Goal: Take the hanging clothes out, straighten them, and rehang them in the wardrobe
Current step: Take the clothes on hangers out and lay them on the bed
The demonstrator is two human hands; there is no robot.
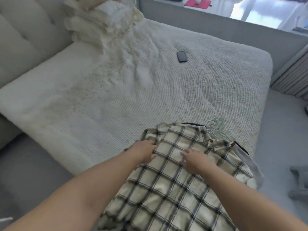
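A cream plaid shirt (171, 185) with dark check lines lies spread on the near corner of the bed (116, 97), its lower part hanging over the edge. My left hand (145, 151) grips the shirt's left shoulder edge, fingers curled into the fabric. Flat on the shirt's chest lies my right hand (194, 160), its fingers straight and spread. Pale green hangers (216, 129) stick out beyond the collar. A grey garment (250, 160) with a dark collar lies under the shirt at its right side.
A black phone (181, 56) lies on the white ribbed bedspread farther back. A crumpled cream blanket (106, 24) is heaped at the bed's far left by the padded headboard (25, 39). Grey floor runs along the bed's right and near sides.
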